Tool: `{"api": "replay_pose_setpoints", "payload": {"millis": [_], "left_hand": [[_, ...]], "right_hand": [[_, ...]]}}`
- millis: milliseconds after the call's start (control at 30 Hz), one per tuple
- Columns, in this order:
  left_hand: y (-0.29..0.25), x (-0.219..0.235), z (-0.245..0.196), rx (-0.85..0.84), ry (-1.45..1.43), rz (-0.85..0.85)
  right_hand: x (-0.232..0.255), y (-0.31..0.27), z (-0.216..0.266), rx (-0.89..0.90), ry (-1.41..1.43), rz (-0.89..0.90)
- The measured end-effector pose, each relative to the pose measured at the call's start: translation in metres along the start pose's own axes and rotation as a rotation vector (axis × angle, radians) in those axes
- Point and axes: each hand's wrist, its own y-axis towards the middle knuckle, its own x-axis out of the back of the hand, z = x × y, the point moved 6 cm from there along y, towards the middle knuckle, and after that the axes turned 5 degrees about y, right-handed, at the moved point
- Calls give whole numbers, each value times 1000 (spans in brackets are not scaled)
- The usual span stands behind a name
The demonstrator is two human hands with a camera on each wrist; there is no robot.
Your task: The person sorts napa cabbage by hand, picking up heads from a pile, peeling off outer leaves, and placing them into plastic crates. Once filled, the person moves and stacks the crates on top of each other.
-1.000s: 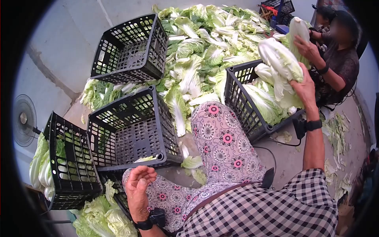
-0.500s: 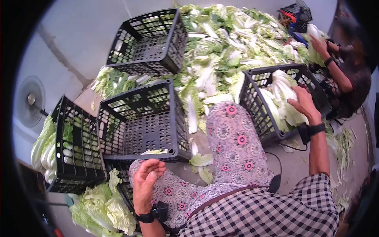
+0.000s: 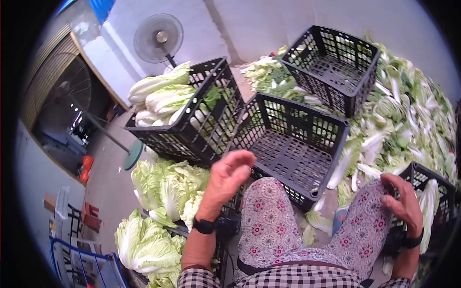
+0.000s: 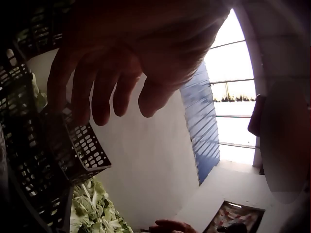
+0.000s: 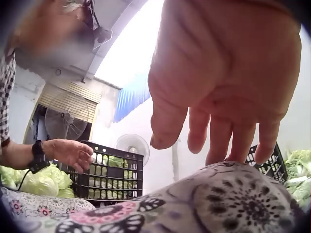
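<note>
My left hand (image 3: 228,180) hovers near the front corner of a black plastic crate (image 3: 312,193), fingers loosely bent and holding nothing. In the right wrist view my right hand (image 5: 223,73) hangs with relaxed, spread fingers just over the patterned trouser leg (image 5: 243,199). Right of that hand, a napa cabbage (image 3: 429,211) lies in another black crate (image 3: 418,168), partly cut off by the view's edge. To the left, a crate (image 3: 182,139) is loaded with napa cabbages (image 3: 168,101). Leafy cabbages (image 3: 168,187) lie beside my left forearm.
A further black crate (image 3: 353,103) stands at the back on a wide heap of cabbage leaves (image 3: 398,129). A standing fan (image 3: 158,38) is by the wall, and a second fan (image 3: 65,93) stands near the doorway. Blue-railed furniture (image 3: 86,254) is at lower left.
The right hand lowered a napa cabbage into the right crate, let it go and came back over the knee. The head view has swung left; the left hand stays raised and holds nothing.
</note>
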Motion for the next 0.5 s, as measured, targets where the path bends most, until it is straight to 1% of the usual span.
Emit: {"api": "replay_pose_setpoints", "payload": {"millis": [100, 167, 233, 300, 333, 367, 433, 500], "left_hand": [[8, 62, -28, -169, 241, -236], [11, 101, -46, -228, 328, -367], [15, 142, -53, -239, 405, -466], [22, 181, -50, -227, 465, -557], [26, 201, -45, -224, 503, -567], [32, 219, -38, -215, 475, -558], [41, 243, -31, -120, 478, -565], [52, 262, -24, -18, 484, -582]], "right_hand": [[-8, 6, 2, -3, 57, 43], [-12, 11, 11, 31, 60, 98], [-16, 15, 11, 52, 59, 123], [-21, 17, 4, 59, 58, 121], [-25, 19, 5, 78, 72, 114], [-28, 22, 5, 99, 27, 126], [-34, 27, 6, 141, -63, 149], [-38, 31, 5, 115, -21, 161]]}}
